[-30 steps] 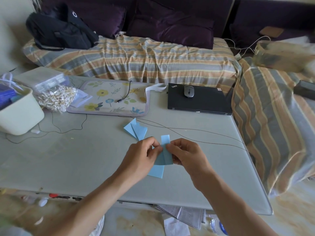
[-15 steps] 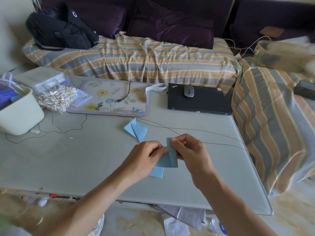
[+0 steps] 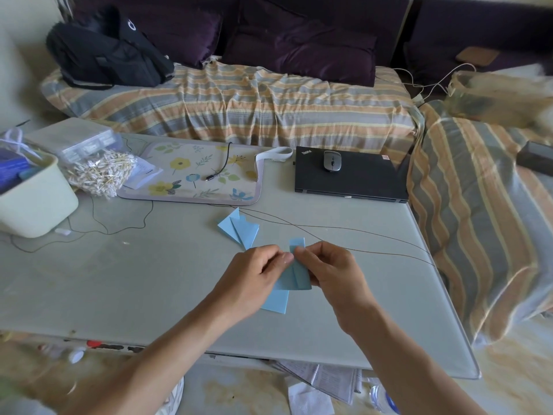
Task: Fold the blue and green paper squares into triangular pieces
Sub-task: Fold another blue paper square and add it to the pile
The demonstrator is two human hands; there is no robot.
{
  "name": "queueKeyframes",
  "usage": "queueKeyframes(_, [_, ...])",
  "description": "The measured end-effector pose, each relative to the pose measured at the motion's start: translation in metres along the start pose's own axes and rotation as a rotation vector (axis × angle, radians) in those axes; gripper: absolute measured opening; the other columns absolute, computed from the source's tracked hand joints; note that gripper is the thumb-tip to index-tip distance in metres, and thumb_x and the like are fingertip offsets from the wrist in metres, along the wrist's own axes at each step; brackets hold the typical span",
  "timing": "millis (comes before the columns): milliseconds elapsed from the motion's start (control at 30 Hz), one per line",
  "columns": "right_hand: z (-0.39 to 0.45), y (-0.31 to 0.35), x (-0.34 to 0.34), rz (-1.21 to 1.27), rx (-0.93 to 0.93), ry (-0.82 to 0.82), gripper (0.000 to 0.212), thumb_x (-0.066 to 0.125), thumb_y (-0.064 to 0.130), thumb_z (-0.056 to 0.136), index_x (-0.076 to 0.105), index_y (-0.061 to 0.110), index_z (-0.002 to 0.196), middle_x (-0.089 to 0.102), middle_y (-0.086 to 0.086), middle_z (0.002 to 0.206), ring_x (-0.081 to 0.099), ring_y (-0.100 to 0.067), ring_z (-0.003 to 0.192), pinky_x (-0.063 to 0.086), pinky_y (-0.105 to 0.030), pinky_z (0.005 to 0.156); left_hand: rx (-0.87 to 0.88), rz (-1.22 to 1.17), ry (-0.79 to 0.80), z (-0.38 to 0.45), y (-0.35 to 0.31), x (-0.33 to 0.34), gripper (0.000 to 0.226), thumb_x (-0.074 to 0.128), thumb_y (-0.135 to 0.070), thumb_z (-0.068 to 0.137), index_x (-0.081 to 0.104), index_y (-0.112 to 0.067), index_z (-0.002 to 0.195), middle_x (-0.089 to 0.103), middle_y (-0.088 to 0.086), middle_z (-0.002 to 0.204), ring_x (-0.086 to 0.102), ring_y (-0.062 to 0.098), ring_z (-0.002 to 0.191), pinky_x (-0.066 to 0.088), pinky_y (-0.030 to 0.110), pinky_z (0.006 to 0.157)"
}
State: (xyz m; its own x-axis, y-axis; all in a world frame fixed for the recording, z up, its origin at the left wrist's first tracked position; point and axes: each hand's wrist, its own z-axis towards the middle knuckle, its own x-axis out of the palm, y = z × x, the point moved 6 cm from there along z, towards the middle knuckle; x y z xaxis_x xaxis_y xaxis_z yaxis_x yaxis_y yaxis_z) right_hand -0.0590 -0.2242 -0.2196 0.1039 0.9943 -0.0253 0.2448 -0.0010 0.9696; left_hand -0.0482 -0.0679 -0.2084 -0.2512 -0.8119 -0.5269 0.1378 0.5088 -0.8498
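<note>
Both of my hands hold a narrow folded blue paper strip [image 3: 300, 271] just above the grey table [image 3: 119, 280]. My left hand [image 3: 254, 280] pinches its left edge near the top, and my right hand [image 3: 329, 271] pinches it from the right. Another blue sheet [image 3: 276, 302] lies flat on the table under my left hand, partly hidden. Two folded blue triangular pieces [image 3: 239, 229] lie overlapping a little farther back. I see no green paper.
A floral mat [image 3: 191, 175] with a cable end, a closed black laptop [image 3: 353, 181] carrying a mouse [image 3: 332, 161], a cream bin [image 3: 33, 199] and a bag of cotton swabs [image 3: 98, 172] stand at the back. Thin wires [image 3: 344, 235] cross the table. Striped sofas surround it.
The blue strip has been turned upright again between my fingers, its top sticking up above my fingertips. My hands have stayed in about the same place.
</note>
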Motion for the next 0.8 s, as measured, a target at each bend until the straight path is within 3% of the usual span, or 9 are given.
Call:
queueKeyframes(167, [0.000,0.001,0.002,-0.008,-0.015,0.008,0.022,0.071,0.021,0.094,0.068,0.004,0.082,0.067,-0.001,0.070,0.063,-0.015,0.068,0.054,-0.028,0.067,0.019,0.038,-0.025,0.001,0.000,-0.001,0.034,0.059,-0.035,0.101,0.061,-0.011,0.077,0.038,-0.010,0.054,0.033,0.008,0.053,0.028,0.023,0.050])
queueKeyframes(333, [-0.004,-0.005,0.009,0.028,0.077,0.133,0.025,0.065,0.025,0.099,0.071,0.002,0.091,0.069,-0.003,0.075,0.067,-0.014,0.069,0.054,-0.024,0.068,-0.015,0.022,-0.112,0.003,0.004,-0.009,0.033,0.060,-0.030,0.100,0.057,-0.011,0.073,0.037,-0.010,0.053,0.031,0.009,0.053,0.027,0.024,0.050])
queueKeyframes(567, [-0.003,-0.002,0.006,-0.066,0.029,0.079,0.029,0.068,0.021,0.097,0.067,-0.008,0.093,0.065,-0.002,0.068,0.062,-0.016,0.059,0.054,-0.025,0.064,-0.022,0.025,-0.162,0.002,0.002,-0.011,0.031,0.062,-0.028,0.099,0.057,-0.013,0.072,0.038,-0.009,0.052,0.033,0.010,0.052,0.030,0.022,0.050])
queueKeyframes(800, [-0.006,-0.004,0.011,-0.055,0.055,0.148,0.014,0.067,0.015,0.097,0.071,0.002,0.093,0.073,-0.005,0.075,0.066,-0.017,0.068,0.056,-0.028,0.073,-0.115,-0.023,-0.251,0.001,0.008,-0.018,0.032,0.061,-0.030,0.100,0.056,-0.017,0.070,0.041,-0.013,0.049,0.037,0.009,0.051,0.033,0.018,0.050])
